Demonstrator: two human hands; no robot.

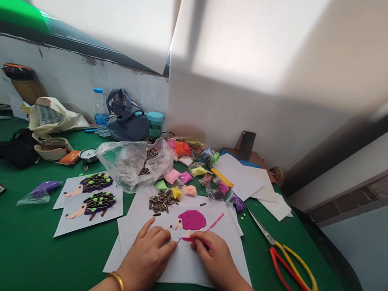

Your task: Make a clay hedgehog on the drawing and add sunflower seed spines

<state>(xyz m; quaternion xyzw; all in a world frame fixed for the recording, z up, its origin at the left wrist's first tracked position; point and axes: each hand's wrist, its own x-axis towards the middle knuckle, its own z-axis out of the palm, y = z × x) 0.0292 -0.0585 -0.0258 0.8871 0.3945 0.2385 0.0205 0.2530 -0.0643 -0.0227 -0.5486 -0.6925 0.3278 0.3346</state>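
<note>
A pink plastic clay knife (187, 239) is pinched in my right hand (212, 255), its blade low over the white paper (165, 270). My left hand (152, 250) lies on the same paper with fingers apart, its thumb tip beside a small dark sliver (179, 240). Just beyond the knife is a flat clay hedgehog with a magenta body (192, 220) and a pale face (179, 223). A thin pink stick (216, 221) slants behind my right hand. Sunflower seeds (163, 201) are heaped beyond my left hand, with a loose seed (156, 214) near its index finger.
Two seed-covered hedgehog pictures (96, 204) lie at left. Behind the paper are a plastic bag of seeds (134, 162) and several clay packets (185, 177). Large scissors (284, 258) rest at right, near stacked paper (242, 177). A bottle (99, 113) and blue bag (126, 121) stand at the back.
</note>
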